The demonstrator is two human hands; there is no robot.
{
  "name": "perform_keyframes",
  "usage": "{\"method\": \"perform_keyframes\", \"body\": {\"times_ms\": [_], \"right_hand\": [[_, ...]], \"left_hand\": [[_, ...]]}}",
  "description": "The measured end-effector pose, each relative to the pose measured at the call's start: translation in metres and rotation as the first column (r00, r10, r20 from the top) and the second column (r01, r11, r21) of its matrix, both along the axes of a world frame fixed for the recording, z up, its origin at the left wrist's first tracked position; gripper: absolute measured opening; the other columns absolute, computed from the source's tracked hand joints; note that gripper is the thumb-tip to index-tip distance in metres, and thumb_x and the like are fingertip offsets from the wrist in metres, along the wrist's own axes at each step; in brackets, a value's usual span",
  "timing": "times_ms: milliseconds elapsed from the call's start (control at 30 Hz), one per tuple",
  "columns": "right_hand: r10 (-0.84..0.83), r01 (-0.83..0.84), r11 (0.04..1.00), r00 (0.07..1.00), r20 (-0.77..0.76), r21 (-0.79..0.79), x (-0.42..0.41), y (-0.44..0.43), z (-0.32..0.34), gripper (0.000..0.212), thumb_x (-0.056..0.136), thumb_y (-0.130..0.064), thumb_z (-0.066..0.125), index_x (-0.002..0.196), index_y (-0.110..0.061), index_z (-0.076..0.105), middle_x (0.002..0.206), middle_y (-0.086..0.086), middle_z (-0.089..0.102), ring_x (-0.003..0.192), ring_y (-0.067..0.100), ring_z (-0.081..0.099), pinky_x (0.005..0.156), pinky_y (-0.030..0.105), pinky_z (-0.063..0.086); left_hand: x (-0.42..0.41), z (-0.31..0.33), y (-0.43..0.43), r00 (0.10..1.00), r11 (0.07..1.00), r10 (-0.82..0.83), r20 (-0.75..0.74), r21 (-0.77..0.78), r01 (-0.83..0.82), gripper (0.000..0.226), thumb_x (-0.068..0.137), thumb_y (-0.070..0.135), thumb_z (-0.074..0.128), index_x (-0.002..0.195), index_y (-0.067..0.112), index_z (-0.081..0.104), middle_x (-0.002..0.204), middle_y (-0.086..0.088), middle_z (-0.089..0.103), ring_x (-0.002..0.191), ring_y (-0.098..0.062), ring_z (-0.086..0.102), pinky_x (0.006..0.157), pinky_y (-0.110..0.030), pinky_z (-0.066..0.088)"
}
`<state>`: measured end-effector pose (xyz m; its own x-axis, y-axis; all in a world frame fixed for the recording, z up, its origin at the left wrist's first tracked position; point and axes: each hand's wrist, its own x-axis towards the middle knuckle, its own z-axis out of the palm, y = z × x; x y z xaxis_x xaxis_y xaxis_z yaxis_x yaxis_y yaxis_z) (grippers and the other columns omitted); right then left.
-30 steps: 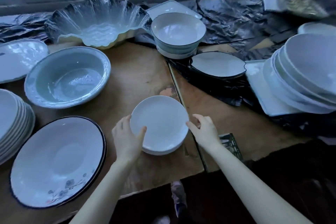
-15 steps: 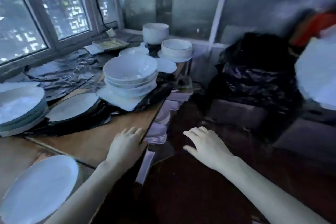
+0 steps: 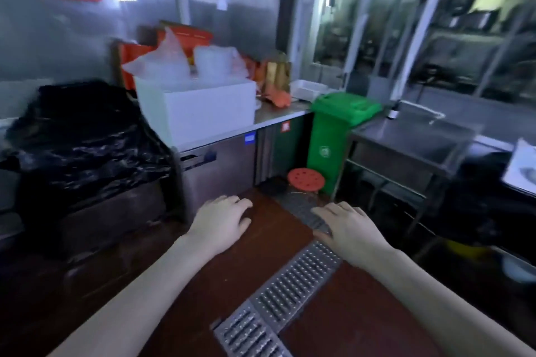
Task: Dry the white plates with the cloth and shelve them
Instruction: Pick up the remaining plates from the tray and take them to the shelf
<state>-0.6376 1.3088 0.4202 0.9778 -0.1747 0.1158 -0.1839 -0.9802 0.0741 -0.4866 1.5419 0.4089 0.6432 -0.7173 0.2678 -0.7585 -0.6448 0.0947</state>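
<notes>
Fingers (image 3: 242,202) of the left hand (image 3: 220,222) lie loosely spread, palm down, holding nothing. Those of the right hand (image 3: 348,229) are likewise apart and empty. Both hands hover at lower centre over the red floor (image 3: 269,243), the right one above a metal drain grate (image 3: 290,284) that runs diagonally to the bottom edge.

No white plates and no cloth show in this view; a pale flat thing (image 3: 522,168) at the right edge is too blurred to name. Such plates would likely be stiff, breakable and slick while wet, so a hold on opposite rims, or through the cloth, seems safest.

Further out, a steel cabinet (image 3: 220,168) at centre carries a white foam box (image 3: 197,113) on its surface. Black plastic bags (image 3: 81,130) heap at left. A green wheeled bin (image 3: 339,130) and a red stool (image 3: 305,180) stand right of centre, beside a steel sink (image 3: 414,142). The grate and stool look like trip hazards for anyone carrying crockery.
</notes>
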Motion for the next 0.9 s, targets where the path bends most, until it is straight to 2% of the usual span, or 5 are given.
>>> {"method": "perform_keyframes", "body": {"times_ms": [200, 400, 600, 767, 900], "right_hand": [[-0.443, 0.441, 0.896, 0.896, 0.029, 0.054, -0.142, -0.166, -0.003, 0.055, 0.098, -0.054, 0.045, 0.149, -0.033, 0.039, 0.140, -0.011, 0.052, 0.131, 0.015, 0.044, 0.104, 0.033, 0.039], [-0.749, 0.733, 0.656, 0.661, 0.037, 0.178, -0.257, -0.283, -0.018, 0.053, 0.098, -0.051, 0.050, 0.146, -0.030, 0.043, 0.131, -0.008, 0.057, 0.125, 0.018, 0.049, 0.100, 0.034, 0.044], [-0.867, 0.849, 0.498, 0.495, 0.067, 0.177, -0.298, -0.421, -0.023, 0.051, 0.096, -0.049, 0.054, 0.142, -0.029, 0.048, 0.124, -0.004, 0.062, 0.118, 0.021, 0.055, 0.098, 0.034, 0.045], [-0.890, 0.872, 0.455, 0.448, 0.078, 0.182, -0.283, -0.552, -0.009, 0.050, 0.096, -0.046, 0.055, 0.142, -0.027, 0.049, 0.130, -0.001, 0.061, 0.124, 0.023, 0.053, 0.101, 0.036, 0.044], [-0.903, 0.878, 0.430, 0.422, 0.084, 0.211, -0.274, -0.643, -0.005, 0.051, 0.096, -0.044, 0.057, 0.143, -0.027, 0.049, 0.131, 0.001, 0.060, 0.124, 0.024, 0.051, 0.099, 0.036, 0.045]], "left_hand": [[-0.068, 0.002, -0.256, 0.917, 0.917, -0.397, -0.036, 0.017, 0.398, 0.037, 0.095, 0.040, 0.049, 0.132, 0.032, 0.054, 0.120, 0.007, 0.063, 0.113, -0.018, 0.056, 0.086, -0.034, 0.048], [-0.144, -0.003, -0.454, 0.779, 0.790, -0.609, -0.146, -0.026, 0.613, 0.031, 0.094, 0.040, 0.052, 0.123, 0.035, 0.059, 0.114, 0.010, 0.066, 0.108, -0.017, 0.061, 0.078, -0.031, 0.048], [-0.184, -0.012, -0.635, 0.650, 0.666, -0.741, -0.170, -0.067, 0.743, 0.031, 0.093, 0.039, 0.054, 0.123, 0.034, 0.059, 0.113, 0.010, 0.067, 0.109, -0.018, 0.062, 0.084, -0.032, 0.050], [-0.177, -0.004, -0.780, 0.603, 0.618, -0.782, -0.155, -0.067, 0.784, 0.034, 0.094, 0.039, 0.053, 0.127, 0.034, 0.056, 0.117, 0.009, 0.066, 0.113, -0.018, 0.060, 0.089, -0.034, 0.050], [-0.169, -0.003, -0.880, 0.592, 0.610, -0.786, -0.179, -0.068, 0.789, 0.033, 0.094, 0.039, 0.052, 0.127, 0.034, 0.055, 0.115, 0.009, 0.066, 0.111, -0.019, 0.059, 0.085, -0.033, 0.047]]}}
